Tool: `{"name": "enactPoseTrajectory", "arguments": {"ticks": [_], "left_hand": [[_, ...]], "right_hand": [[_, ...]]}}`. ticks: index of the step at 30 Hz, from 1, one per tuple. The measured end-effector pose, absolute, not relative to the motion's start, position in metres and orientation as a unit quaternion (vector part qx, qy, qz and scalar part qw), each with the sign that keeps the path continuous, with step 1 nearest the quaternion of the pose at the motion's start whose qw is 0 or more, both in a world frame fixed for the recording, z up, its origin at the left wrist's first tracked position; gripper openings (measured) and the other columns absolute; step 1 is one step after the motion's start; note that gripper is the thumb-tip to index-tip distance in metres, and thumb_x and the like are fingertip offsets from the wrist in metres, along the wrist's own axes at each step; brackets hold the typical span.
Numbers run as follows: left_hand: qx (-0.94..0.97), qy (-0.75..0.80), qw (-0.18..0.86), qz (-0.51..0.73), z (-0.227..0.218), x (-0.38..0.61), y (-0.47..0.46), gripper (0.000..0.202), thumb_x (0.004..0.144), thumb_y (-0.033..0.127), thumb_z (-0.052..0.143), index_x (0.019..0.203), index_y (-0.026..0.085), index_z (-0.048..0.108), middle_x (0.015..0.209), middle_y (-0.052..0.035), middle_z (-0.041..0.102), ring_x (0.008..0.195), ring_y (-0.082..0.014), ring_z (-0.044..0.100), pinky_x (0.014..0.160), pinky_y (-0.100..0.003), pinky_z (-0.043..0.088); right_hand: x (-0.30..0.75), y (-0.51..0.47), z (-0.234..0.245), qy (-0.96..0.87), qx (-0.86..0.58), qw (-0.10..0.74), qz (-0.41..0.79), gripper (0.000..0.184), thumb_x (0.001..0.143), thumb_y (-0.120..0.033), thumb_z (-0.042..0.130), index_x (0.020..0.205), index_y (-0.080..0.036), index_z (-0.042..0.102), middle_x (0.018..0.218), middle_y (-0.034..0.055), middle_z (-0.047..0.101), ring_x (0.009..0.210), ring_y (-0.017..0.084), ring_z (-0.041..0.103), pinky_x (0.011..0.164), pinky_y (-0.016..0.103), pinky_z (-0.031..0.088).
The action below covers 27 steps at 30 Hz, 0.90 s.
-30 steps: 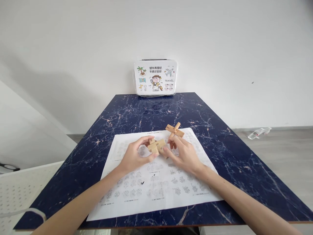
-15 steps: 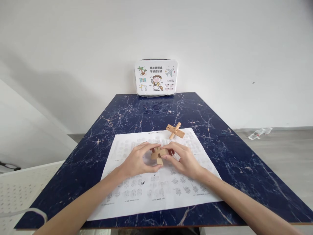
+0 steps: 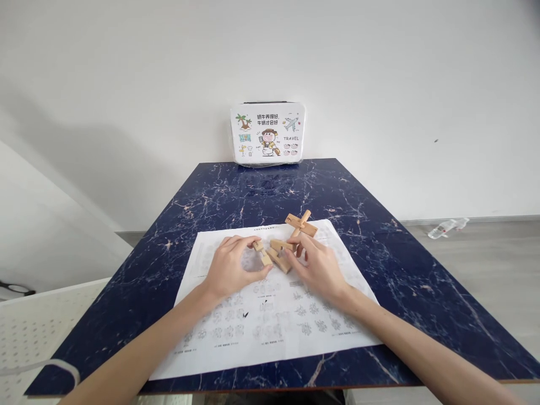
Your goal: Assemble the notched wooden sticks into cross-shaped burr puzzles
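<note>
Between thumb and fingers, my left hand (image 3: pixel 232 261) pinches a notched wooden puzzle piece (image 3: pixel 263 254). Just to its right, my right hand (image 3: pixel 317 260) is closed on another wooden puzzle piece (image 3: pixel 282 245), partly covered by the fingers. Below that one, a further wooden piece (image 3: pixel 280 262) is tilted over the paper; whether it touches the right fingers I cannot tell. Both hands are over a printed instruction sheet (image 3: pixel 228 360) with rows of small diagrams. Beyond the right hand, a cross of joined wooden pieces (image 3: pixel 301 224) lies on the sheet's far edge.
A white cartoon-printed case (image 3: pixel 268 134) stands at the table's far end against the wall. The dark blue marbled table (image 3: pixel 202 197) narrows away from me. On the floor at right lies a clear plastic bottle (image 3: pixel 448 228). A white perforated surface (image 3: pixel 37 326) with a cable adjoins at left.
The cluster of wooden pieces held between both hands has come apart. One piece is now in the left hand, while others are at the right hand, with a gap between them.
</note>
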State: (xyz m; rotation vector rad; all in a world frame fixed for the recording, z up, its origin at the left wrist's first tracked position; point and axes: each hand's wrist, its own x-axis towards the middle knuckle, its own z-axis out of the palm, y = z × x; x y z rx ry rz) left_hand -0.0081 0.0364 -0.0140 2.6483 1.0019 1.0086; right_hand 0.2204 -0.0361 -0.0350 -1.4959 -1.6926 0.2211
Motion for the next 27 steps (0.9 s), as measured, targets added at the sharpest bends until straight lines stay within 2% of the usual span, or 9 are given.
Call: {"name": "enactPoseTrajectory", "arguments": {"ticks": [6, 10, 16, 22, 27], "left_hand": [[0.894, 0.326, 0.059, 0.301, -0.016, -0.008, 0.038, 0.049, 0.073, 0.048, 0.086, 0.112, 0.022, 0.071, 0.107, -0.0073, 0.079, 0.103, -0.0315, 0.072, 0.098, -0.052, 0.056], [0.901, 0.317, 0.074, 0.285, -0.016, -0.007, 0.037, 0.052, 0.072, 0.046, 0.086, 0.117, 0.023, 0.072, 0.117, -0.0082, 0.078, 0.11, -0.0331, 0.072, 0.103, -0.055, 0.054], [0.904, 0.308, 0.082, 0.286, -0.017, -0.008, 0.036, 0.052, 0.073, 0.042, 0.082, 0.119, 0.023, 0.069, 0.118, -0.0084, 0.077, 0.115, -0.0322, 0.07, 0.106, -0.053, 0.053], [0.906, 0.33, 0.093, 0.248, -0.01, -0.007, 0.029, 0.065, 0.072, 0.047, 0.082, 0.128, 0.024, 0.059, 0.126, -0.0104, 0.07, 0.117, -0.034, 0.066, 0.104, -0.054, 0.052], [0.912, 0.32, 0.118, 0.226, -0.009, -0.006, 0.027, 0.079, 0.072, 0.057, 0.085, 0.135, 0.026, 0.051, 0.139, -0.0125, 0.063, 0.124, -0.0357, 0.063, 0.106, -0.054, 0.05]], "right_hand": [[0.219, -0.036, -0.036, -0.688, -0.616, 0.372, 0.087, 0.014, 0.098, -0.034, 0.057, 0.105, -0.022, 0.061, 0.091, 0.0055, 0.074, 0.068, 0.02, 0.065, 0.061, 0.032, 0.043], [0.219, -0.038, -0.033, -0.693, -0.612, 0.365, 0.111, 0.014, 0.096, -0.034, 0.058, 0.103, -0.022, 0.061, 0.094, 0.0061, 0.074, 0.07, 0.02, 0.066, 0.063, 0.032, 0.044], [0.222, -0.039, -0.029, -0.708, -0.594, 0.364, 0.117, 0.02, 0.096, -0.042, 0.061, 0.097, -0.023, 0.059, 0.091, 0.0041, 0.073, 0.068, 0.018, 0.064, 0.063, 0.031, 0.044], [0.223, -0.039, -0.028, -0.698, -0.615, 0.339, 0.137, 0.025, 0.104, -0.046, 0.05, 0.097, -0.023, 0.058, 0.058, -0.0033, 0.064, 0.05, 0.017, 0.057, 0.056, 0.031, 0.037], [0.219, -0.04, -0.031, -0.739, -0.56, 0.34, 0.156, 0.02, 0.105, -0.039, 0.05, 0.1, -0.022, 0.058, 0.075, 0.0004, 0.072, 0.058, 0.017, 0.062, 0.06, 0.031, 0.041]]}}
